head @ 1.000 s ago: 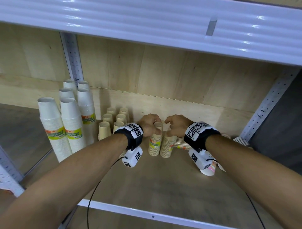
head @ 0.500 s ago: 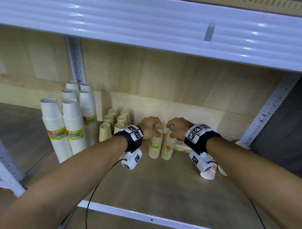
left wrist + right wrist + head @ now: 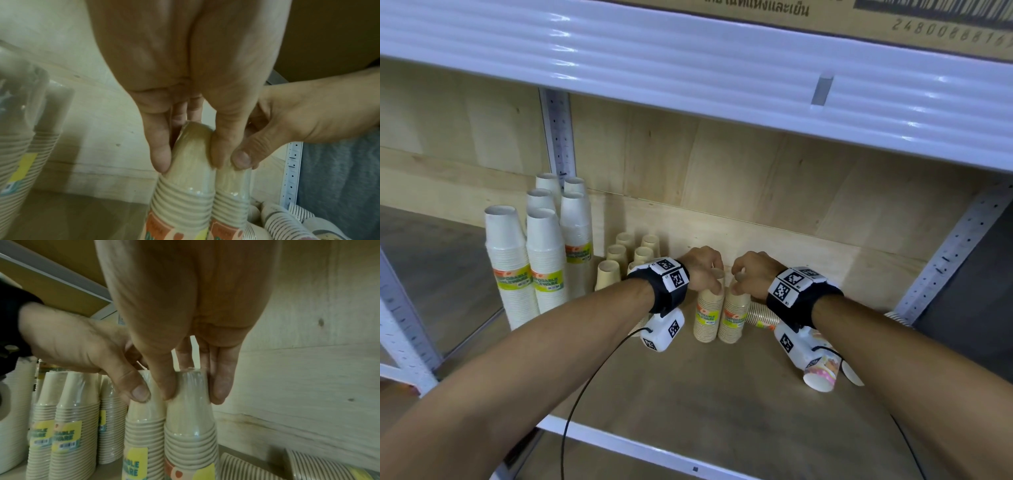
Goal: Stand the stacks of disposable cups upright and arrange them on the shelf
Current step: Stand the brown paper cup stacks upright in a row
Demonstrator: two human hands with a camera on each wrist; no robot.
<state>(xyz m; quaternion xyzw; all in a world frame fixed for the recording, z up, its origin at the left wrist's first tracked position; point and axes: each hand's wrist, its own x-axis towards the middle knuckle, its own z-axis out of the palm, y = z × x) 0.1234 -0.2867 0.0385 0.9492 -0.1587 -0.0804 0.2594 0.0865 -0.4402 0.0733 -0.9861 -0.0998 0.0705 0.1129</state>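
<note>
Two wrapped stacks of tan disposable cups stand upright side by side mid-shelf, touching each other. My left hand (image 3: pixel 703 270) pinches the top of the left stack (image 3: pixel 708 315) between thumb and fingers. My right hand (image 3: pixel 751 274) grips the top of the right stack (image 3: pixel 734 317) the same way. The left wrist view shows my left hand (image 3: pixel 190 160) round the left stack (image 3: pixel 183 199), with the right thumb beside it. In the right wrist view my right hand (image 3: pixel 193 392) holds the right stack (image 3: pixel 191 434).
Tall white cup stacks (image 3: pixel 544 263) and several short tan stacks (image 3: pixel 619 260) stand upright at the left. A tan stack (image 3: pixel 762 313) lies behind my right wrist, a patterned stack (image 3: pixel 822 373) lies under it, and striped cups (image 3: pixel 897 317) lie far right. The upper shelf (image 3: pixel 688 68) hangs low overhead.
Both hands keep their hold on the tops of the two tan stacks. The head view has tilted slightly upward; the stacks have barely shifted.
</note>
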